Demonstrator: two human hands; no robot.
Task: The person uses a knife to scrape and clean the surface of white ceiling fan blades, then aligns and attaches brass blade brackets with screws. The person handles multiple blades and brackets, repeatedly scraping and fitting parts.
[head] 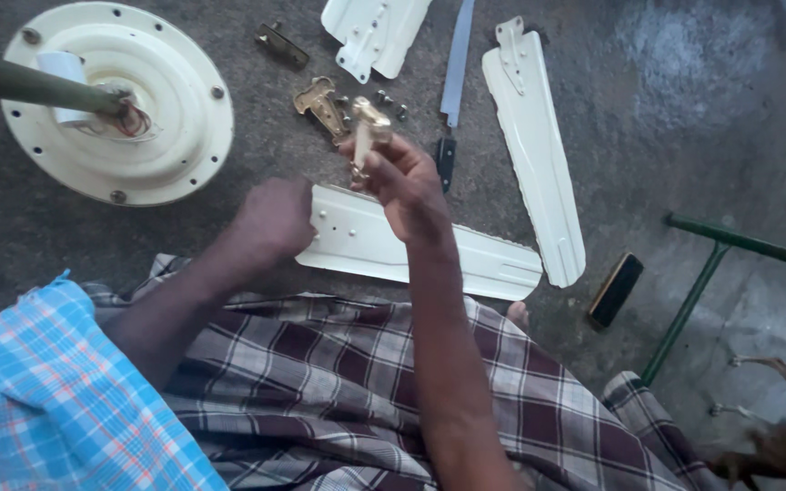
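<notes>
Right grip: my right hand point(399, 177) pinched a brass-coloured blade bracket point(367, 127), raised above the floor.
Left grip: my left hand point(270, 218) lay on the end of the cream fan blade point(429, 250) in front of my lap; whether its fingers were closed, I could not tell.
Nearby: a second bracket point(318, 102) and loose screws point(391, 102) lay on the concrete floor point(684, 118), beside a knife point(453, 82).
Progress: the fan motor point(152, 91) sat bare, two more blades point(534, 145) detached; by my judgement, no blade was mounted yet.

Rough grey concrete floor point(684, 109); green metal frame point(711, 264) at rt.
</notes>
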